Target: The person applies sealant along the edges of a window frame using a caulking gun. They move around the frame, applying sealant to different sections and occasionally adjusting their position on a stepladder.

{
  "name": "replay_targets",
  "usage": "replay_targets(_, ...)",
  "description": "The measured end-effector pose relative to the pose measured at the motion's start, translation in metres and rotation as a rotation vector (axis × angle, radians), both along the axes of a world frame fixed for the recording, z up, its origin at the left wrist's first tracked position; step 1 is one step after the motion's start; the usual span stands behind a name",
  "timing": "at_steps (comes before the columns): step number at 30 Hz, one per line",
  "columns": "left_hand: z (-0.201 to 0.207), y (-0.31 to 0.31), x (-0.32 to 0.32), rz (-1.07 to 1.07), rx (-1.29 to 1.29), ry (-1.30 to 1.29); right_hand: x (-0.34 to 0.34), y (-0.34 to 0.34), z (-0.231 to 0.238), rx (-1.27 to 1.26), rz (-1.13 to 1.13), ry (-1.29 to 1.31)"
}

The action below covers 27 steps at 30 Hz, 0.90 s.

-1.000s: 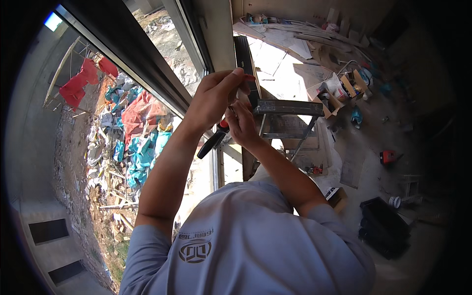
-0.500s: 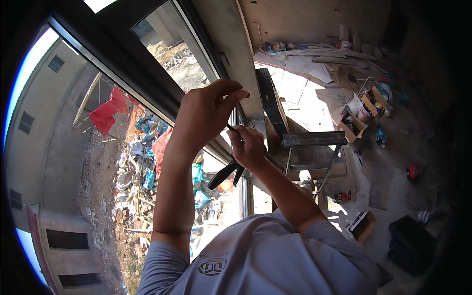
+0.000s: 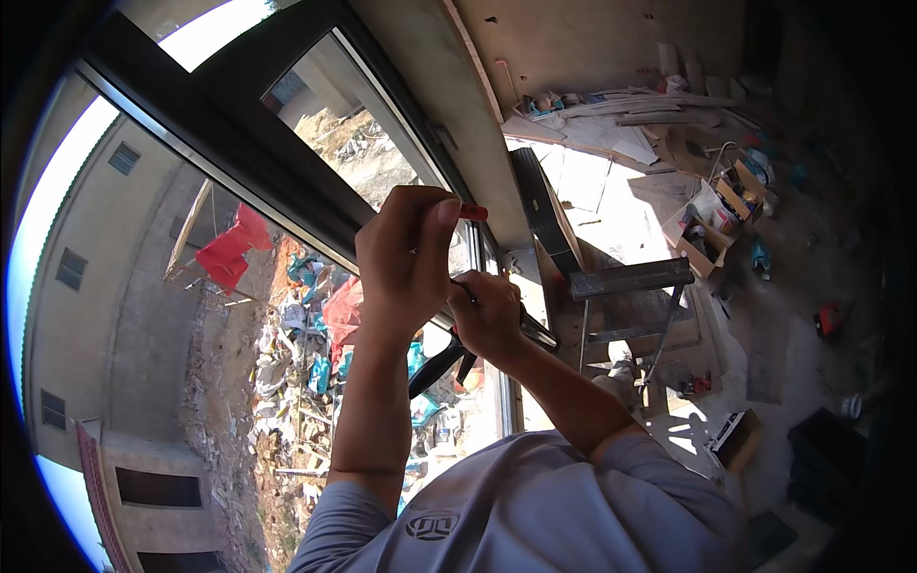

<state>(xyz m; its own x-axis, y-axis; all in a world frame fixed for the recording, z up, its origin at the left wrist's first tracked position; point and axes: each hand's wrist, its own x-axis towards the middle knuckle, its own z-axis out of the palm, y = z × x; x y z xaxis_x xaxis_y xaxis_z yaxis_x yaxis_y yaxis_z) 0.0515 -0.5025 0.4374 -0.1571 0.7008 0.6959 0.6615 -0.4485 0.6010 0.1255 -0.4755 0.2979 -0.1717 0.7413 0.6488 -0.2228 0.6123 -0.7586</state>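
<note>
Pliers [image 3: 449, 358] clamped in right hand [image 3: 489, 315] | handles point down-left | left hand [image 3: 409, 250] pinches red piece [image 3: 473, 212]

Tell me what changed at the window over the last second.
The left hand rose along the dark window frame and now pinches a small red-tipped piece at its fingertips. The right hand shifted lower relative to it, so the hands are less bunched. The view also tilted up, showing more glass. Unchanged: the right hand grips the black-handled pliers, and the metal stepladder stands below.
</note>
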Motion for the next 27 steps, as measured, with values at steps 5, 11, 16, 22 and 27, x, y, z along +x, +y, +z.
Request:
replay_targets(5, -0.004, -0.010, 0.004, 0.017, 0.155, -0.132, -0.002, -0.007, 0.012, 0.049, 0.001, 0.057)
replay_targets(11, -0.009, -0.014, 0.002, -0.031, 0.200, -0.255, 0.002, -0.015, 0.013, 0.018, 0.053, -0.006)
replay_targets(16, 0.023, -0.015, -0.022, -0.027, -0.214, -0.141, 0.002, 0.007, 0.009, 0.078, 0.072, -0.093)
replay_targets(22, 0.053, 0.004, -0.007, 0.185, -0.488, 0.432, 0.006, 0.027, -0.003, 0.129, 0.046, -0.163)
replay_targets(27, 0.052, 0.013, 0.015, 0.182, -0.515, 0.524, 0.021, 0.032, -0.002, 0.162, -0.056, -0.158)
